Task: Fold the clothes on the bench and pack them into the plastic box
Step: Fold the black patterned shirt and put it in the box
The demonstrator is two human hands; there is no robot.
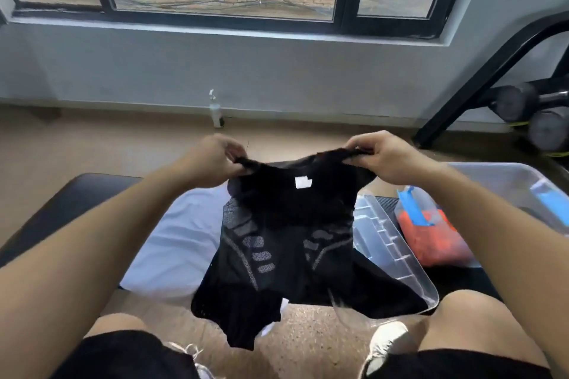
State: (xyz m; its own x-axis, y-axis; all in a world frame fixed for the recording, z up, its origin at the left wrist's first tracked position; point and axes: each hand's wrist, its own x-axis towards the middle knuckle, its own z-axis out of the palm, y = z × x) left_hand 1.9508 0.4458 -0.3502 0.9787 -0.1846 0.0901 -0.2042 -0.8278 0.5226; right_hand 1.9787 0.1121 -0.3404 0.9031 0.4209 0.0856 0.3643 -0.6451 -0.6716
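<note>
A black sports shirt (pixel 286 237) with grey mesh patches and a white neck label hangs in the air above the bench. My left hand (pixel 212 160) pinches its left shoulder and my right hand (pixel 381 157) pinches its right shoulder, both at the top edge. Under the shirt a pale blue-white garment (pixel 172 243) lies flat on the black bench (pixel 77 200). To the right stands the clear plastic box (pixel 498 181), holding an orange item (pixel 431 240) with blue pieces on it. The shirt's hem covers part of the clear lid (pixel 388 243).
The clear lid lies on the bench between the shirt and the box. A white bottle (pixel 215 111) stands by the far wall under the window. A black rack leg (pixel 480 77) and dumbbells (pixel 529 114) fill the right corner. My knees and shoes are at the bottom edge.
</note>
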